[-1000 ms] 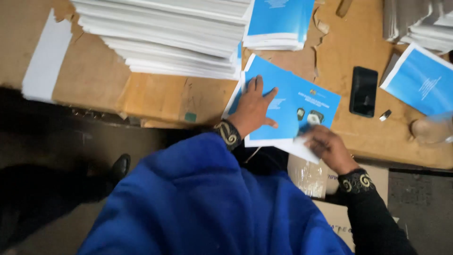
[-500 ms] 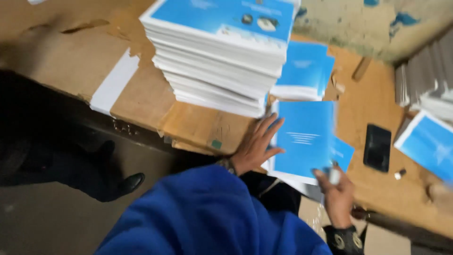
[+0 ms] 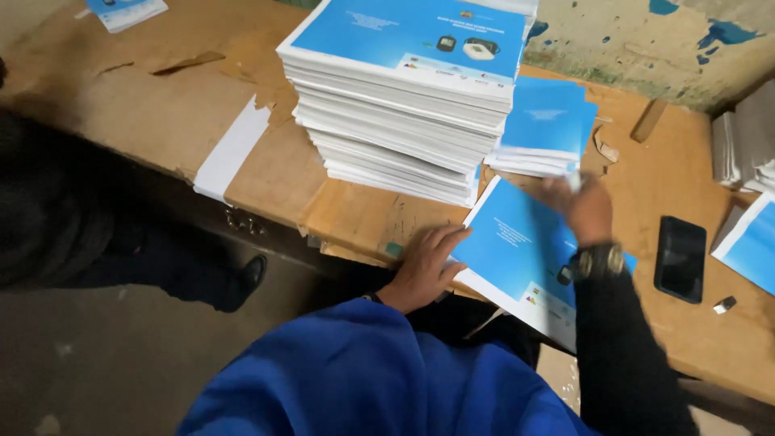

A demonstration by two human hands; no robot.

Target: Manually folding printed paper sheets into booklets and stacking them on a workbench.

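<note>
Seen from above: left hand (image 3: 425, 269) flat and open, fingers spread, pressing the near-left edge of a blue booklet (image 3: 517, 250) on the wooden counter (image 3: 161, 121). Right hand (image 3: 583, 208), blurred in motion, over the booklet's far-right corner, beside a small pile of blue booklets (image 3: 547, 125); whether closed on a cover or merely touching, impossible to tell. Wristwatch (image 3: 599, 260) on that wrist.

Booklet lying at the near edge of the counter, in front of a tall stack of booklets (image 3: 404, 97), its near-right corner jutting past the edge over the floor. Long axis running diagonally, from far-left beside the tall stack to near-right over the edge; small pictures and logos on the cover toward the near-right end, text lines toward the far-left, so the top of the cover likely pointing far-left.

Risks, as a judgement: overhanging corner liable to tip or slide off the counter if the left hand lifts while the right drags; more sheets apparently beneath the cover, apt to fan out and skew. Tall stack just beside the left hand, already stepped and uneven at its near side, open to a knock from a wrist or sleeve. Black phone (image 3: 680, 258) to the right, near the working elbow, exposed to a sweep toward the edge, along with a small pale object (image 3: 724, 304) beside it.
</note>
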